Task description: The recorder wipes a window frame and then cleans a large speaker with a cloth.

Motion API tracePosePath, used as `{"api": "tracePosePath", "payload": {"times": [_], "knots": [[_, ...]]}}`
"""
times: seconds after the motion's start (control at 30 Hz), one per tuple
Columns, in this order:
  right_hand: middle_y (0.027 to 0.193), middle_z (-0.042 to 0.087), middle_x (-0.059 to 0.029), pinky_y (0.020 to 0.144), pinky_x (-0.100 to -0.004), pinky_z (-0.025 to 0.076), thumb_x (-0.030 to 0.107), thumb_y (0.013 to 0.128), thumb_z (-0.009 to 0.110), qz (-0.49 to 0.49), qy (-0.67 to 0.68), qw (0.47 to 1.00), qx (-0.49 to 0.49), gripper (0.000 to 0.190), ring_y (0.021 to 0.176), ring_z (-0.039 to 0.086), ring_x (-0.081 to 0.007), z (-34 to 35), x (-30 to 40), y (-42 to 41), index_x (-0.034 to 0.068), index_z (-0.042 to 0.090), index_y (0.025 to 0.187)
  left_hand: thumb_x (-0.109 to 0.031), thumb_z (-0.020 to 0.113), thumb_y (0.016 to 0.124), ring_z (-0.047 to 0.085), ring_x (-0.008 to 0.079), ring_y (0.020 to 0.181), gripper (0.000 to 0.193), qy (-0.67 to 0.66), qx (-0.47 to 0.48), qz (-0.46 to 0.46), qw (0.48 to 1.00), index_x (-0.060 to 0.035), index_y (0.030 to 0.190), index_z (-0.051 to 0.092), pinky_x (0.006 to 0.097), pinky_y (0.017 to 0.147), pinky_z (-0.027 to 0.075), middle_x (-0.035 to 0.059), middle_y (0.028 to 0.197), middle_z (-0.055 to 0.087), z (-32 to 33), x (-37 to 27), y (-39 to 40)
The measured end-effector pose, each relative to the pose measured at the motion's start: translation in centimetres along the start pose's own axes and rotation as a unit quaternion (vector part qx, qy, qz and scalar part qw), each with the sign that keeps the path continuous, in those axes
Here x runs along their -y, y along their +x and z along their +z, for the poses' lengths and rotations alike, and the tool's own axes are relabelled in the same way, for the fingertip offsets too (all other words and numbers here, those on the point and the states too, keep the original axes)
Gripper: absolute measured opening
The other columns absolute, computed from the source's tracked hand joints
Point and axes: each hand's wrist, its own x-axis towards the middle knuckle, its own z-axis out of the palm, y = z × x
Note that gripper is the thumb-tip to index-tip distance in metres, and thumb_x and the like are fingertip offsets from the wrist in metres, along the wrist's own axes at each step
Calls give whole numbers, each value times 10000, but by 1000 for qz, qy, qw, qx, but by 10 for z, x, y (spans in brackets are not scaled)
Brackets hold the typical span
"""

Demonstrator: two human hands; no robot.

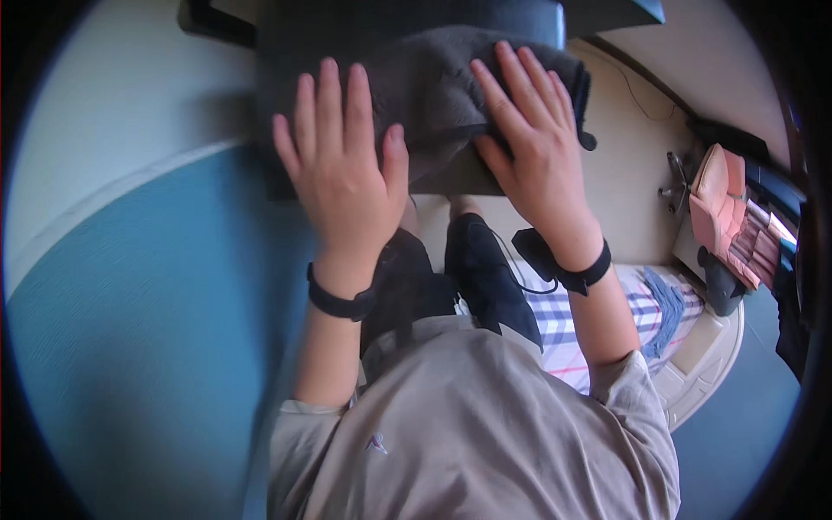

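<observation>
A dark grey cloth (429,84) lies bunched on a dark, flat-topped surface (312,32) in front of me. My left hand (351,162) is spread palm down at the cloth's left side, its fingers pointing away from me. On the right part of the cloth rests my right hand (539,136), also palm down with the fingers apart; its thumb is near the cloth's near edge. Neither hand grips anything. Whether the left palm presses on the cloth or just hovers cannot be told. Black straps circle both wrists, and a dark device hangs at the right one.
A blue wall panel (156,312) stands close on the left. To the right are a bed with a checked cover (565,331), a blue-grey cloth (664,312) on it, and a pink chair (715,195). A thin cable (637,97) runs beyond.
</observation>
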Motion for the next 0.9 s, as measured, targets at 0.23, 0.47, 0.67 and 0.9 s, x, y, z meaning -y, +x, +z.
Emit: {"api": "tracePosePath", "payload": {"times": [0.23, 0.47, 0.67, 0.9], "knots": [[1535, 553, -177, 1224, -504, 315, -1, 737, 645, -4, -42, 999, -31, 677, 1478, 454, -379, -7, 16, -45, 82, 659, 1409, -320, 565, 1009, 462, 376, 1448, 546, 17, -35, 42, 998, -100, 1508, 541, 602, 1207, 239, 129, 1551, 535, -9, 21, -40], [1534, 514, -258, 1197, -527, 361, 90, 786, 735, -44, -89, 992, -77, 621, 1446, 454, -477, 2, 10, -67, 11, 634, 1393, -247, 425, 931, 494, 446, 1399, 561, 117, -190, 181, 958, 28, 1386, 604, 627, 1233, 211, 239, 1450, 585, 11, 29, -35], [1523, 518, -274, 1212, -517, 342, 5, 790, 681, -18, -12, 994, -109, 617, 1466, 425, -465, 5, 6, -71, 1, 626, 1404, -223, 463, 953, 516, 461, 1361, 499, 108, -84, 69, 988, 30, 1354, 618, 602, 1208, 274, 248, 1408, 602, 4, -6, -36], [1431, 609, -189, 1190, -494, 341, 156, 841, 699, -40, 28, 978, -201, 543, 1374, 519, -374, 44, 60, -23, 18, 631, 1362, -250, 520, 1047, 633, 338, 1264, 360, 48, -256, 157, 953, -84, 1313, 696, 486, 1124, 390, 92, 1302, 716, 18, 63, -34]]}}
